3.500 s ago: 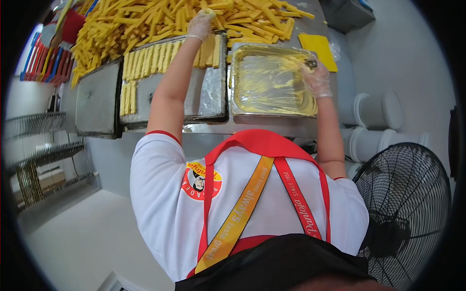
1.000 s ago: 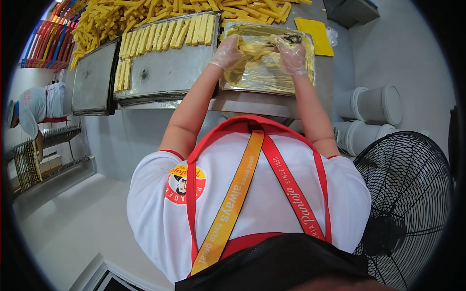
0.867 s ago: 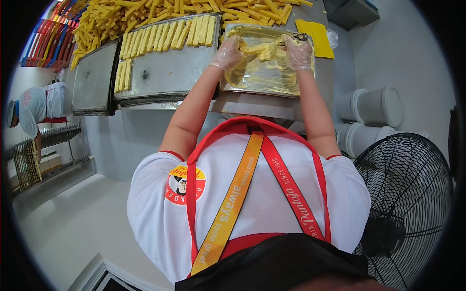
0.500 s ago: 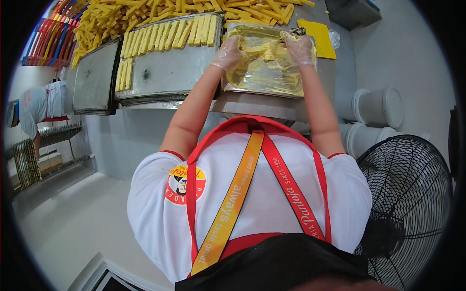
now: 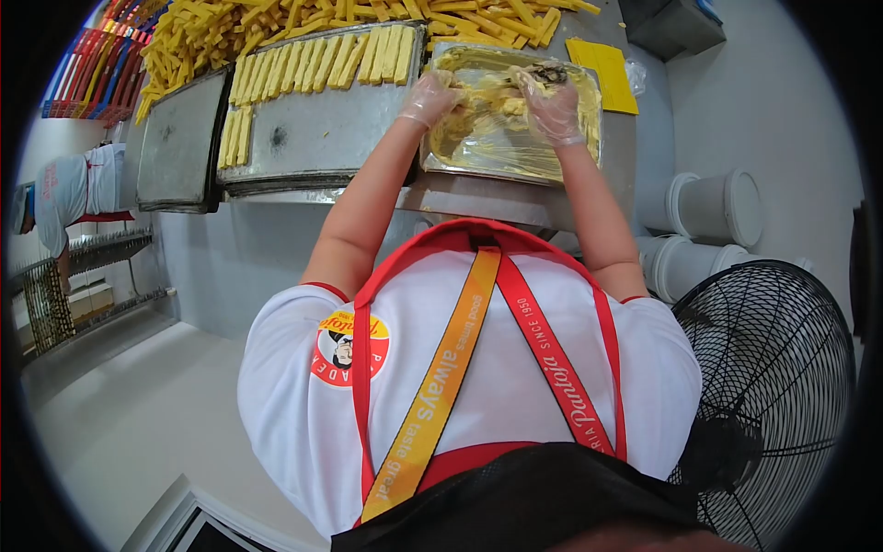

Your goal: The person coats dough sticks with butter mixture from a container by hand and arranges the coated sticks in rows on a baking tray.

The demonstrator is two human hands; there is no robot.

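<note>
Both hands wear clear plastic gloves and are over a metal tray point(image 5: 506, 173) smeared with pale yellow cream. My left hand point(image 5: 432, 98) is closed at the tray's left side, against something yellow that I cannot make out. My right hand point(image 5: 555, 109) is closed round a dark-handled tool point(image 5: 550, 74) on the right side, its working end hidden in the cream point(image 5: 510, 104). To the left, a dark-edged baking tray point(image 5: 322, 138) bears a row of cream-coated yellow sticks point(image 5: 317, 63), with several shorter ones below at its left end.
Uncoated yellow sticks point(image 5: 212, 41) are heaped at the back. Another baking tray point(image 5: 179, 138) lies far left. Right of the cream tray is a yellow sheet point(image 5: 602, 74). White buckets point(image 5: 717, 207) and a black fan point(image 5: 763, 368) stand right. A bent-over person point(image 5: 69, 189) is by a rack.
Earlier my left hand was over the coated row; it is now at the cream tray. Since the last frame, my right hand has shifted left and slightly down with the tool.
</note>
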